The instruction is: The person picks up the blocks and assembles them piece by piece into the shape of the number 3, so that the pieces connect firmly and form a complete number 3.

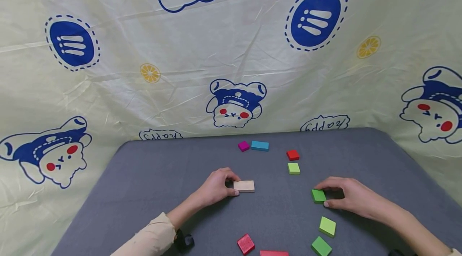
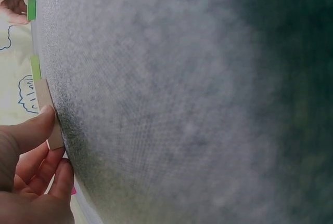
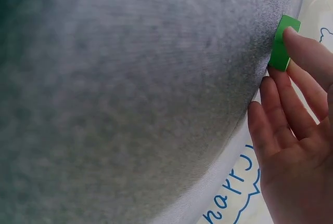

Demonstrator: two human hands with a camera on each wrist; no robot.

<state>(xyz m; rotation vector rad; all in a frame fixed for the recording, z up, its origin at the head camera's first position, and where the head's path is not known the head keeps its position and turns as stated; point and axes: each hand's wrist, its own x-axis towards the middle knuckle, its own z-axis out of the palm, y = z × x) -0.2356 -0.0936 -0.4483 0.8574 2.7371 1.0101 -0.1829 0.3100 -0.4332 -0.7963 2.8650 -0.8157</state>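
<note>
My left hand [image 1: 217, 185] pinches the left end of a plain wooden block [image 1: 246, 186] lying flat on the grey table. In the left wrist view, the thumb lies along one side of this block [image 2: 48, 114] and fingertips are at its end. To the right, my right hand [image 1: 348, 196] holds a small green block [image 1: 319, 196] between thumb and fingers, down at the tabletop. The right wrist view has the thumb over the green block [image 3: 284, 44], with the other fingers spread beneath and beside it.
Toward the back of the grey table [image 1: 173, 159] lie magenta [image 1: 243, 146], blue [image 1: 260, 146], red [image 1: 292, 155] and lime [image 1: 294, 169] blocks. Nearer are another lime block [image 1: 327, 226], a green one [image 1: 321, 246] and two reddish ones [image 1: 246, 244]. A printed curtain [image 1: 119, 99] hangs behind.
</note>
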